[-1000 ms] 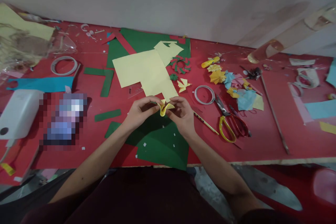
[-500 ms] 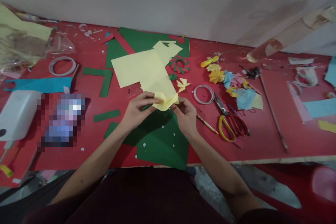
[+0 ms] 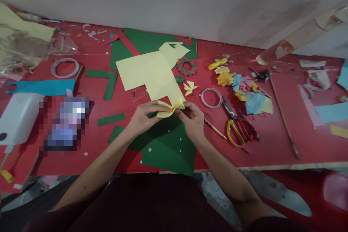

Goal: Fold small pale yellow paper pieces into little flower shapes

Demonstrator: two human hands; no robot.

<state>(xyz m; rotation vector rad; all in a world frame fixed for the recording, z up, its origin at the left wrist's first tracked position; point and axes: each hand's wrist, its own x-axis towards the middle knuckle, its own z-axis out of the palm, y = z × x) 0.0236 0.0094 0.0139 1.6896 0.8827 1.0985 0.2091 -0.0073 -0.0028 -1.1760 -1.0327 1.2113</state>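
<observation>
Small pale-yellow creased paper piece (image 3: 168, 114) sits between both hands, above the middle of the front edge of the red table (image 3: 67, 163), over the far end of a large dark-green paper sheet (image 3: 168, 152). Long axis runs roughly left to right; neither hand clearly nearer. Left hand (image 3: 144, 116) pinches its left end, thumb below, fingers above; right hand (image 3: 192, 117) pinches its right end. Paper looks soft, bowed, flatter at left, gathered into an upward point at right; underside hidden.
</observation>
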